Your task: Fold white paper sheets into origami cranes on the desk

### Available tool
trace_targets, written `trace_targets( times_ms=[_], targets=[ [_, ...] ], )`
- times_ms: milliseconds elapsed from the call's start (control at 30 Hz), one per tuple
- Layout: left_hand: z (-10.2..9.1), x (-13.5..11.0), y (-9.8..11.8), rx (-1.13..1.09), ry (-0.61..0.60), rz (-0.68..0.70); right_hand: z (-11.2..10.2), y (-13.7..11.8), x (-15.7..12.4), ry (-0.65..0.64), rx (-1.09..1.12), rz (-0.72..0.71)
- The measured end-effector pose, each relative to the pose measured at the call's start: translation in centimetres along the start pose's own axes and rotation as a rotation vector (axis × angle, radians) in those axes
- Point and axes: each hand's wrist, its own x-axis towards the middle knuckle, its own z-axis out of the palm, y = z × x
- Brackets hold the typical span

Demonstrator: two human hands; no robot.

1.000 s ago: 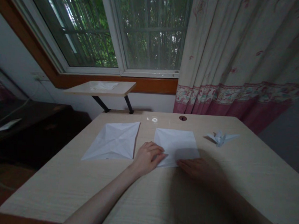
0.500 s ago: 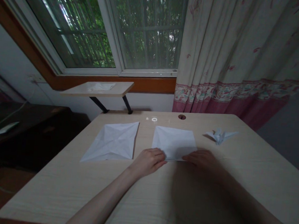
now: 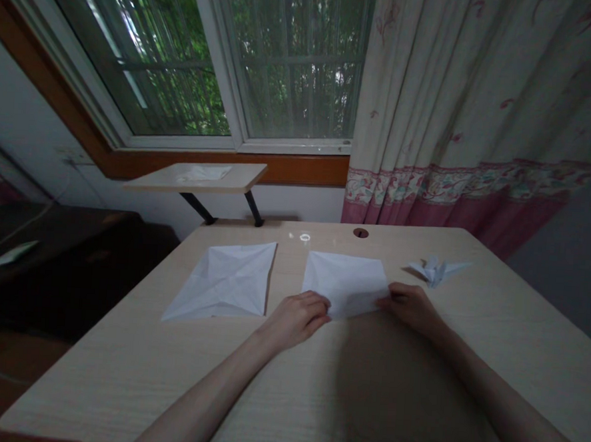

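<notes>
A white square sheet of paper [image 3: 346,281] lies on the light wooden table [image 3: 275,393] in front of me. My left hand [image 3: 297,316] pinches its near left corner, fingers curled together. My right hand [image 3: 410,305] grips its near right corner, which is lifted a little off the table. Left of this sheet lies a second white sheet [image 3: 224,281], creased and flat. To the right sits a small folded paper figure [image 3: 437,269], untouched.
A cable hole [image 3: 360,233] is at the table's far edge. Behind it stand a window, a small wall shelf [image 3: 198,174] and a patterned curtain [image 3: 462,111]. A dark low cabinet [image 3: 48,246] stands to the left.
The near edge of the sheet has moved away from me, so the sheet looks shorter. My right hand slid up and right to its near right corner; my left hand kept its hold.
</notes>
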Motion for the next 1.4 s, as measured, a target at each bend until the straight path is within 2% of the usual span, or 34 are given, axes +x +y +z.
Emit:
trace_targets(
  times_ms=[267,600,700,833,933,1067,1267,1400],
  targets=[
    [-0.1,0.1,0.0,0.088,0.012,-0.077,0.4,0.1,0.5,0.049,0.074,0.015],
    [-0.1,0.1,0.4,0.011,-0.012,-0.13,1.3,0.1,0.1,0.144,-0.197,0.018],
    [0.1,0.0,0.3,-0.011,0.01,-0.144,1.6,-0.4,0.1,0.185,-0.282,-0.077],
    [0.5,-0.1,0.0,0.005,0.011,-0.157,1.9,-1.3,-0.4,0.205,-0.358,-0.296],
    [0.9,-0.1,-0.5,0.048,0.005,-0.157,1.8,-2.2,-1.0,0.156,-0.396,-0.458],
    [1.4,-0.2,-1.1,0.078,-0.012,-0.138,1.6,-3.4,-1.4,-0.008,-0.446,-0.596],
    [1.4,-0.1,-0.9,0.123,-0.027,-0.143,1.7,-3.9,-1.2,-0.138,-0.501,-0.636],
    [0.8,0.1,-0.4,0.149,-0.023,-0.128,1.7,-3.6,-1.0,-0.124,-0.523,-0.642]
  ],
)
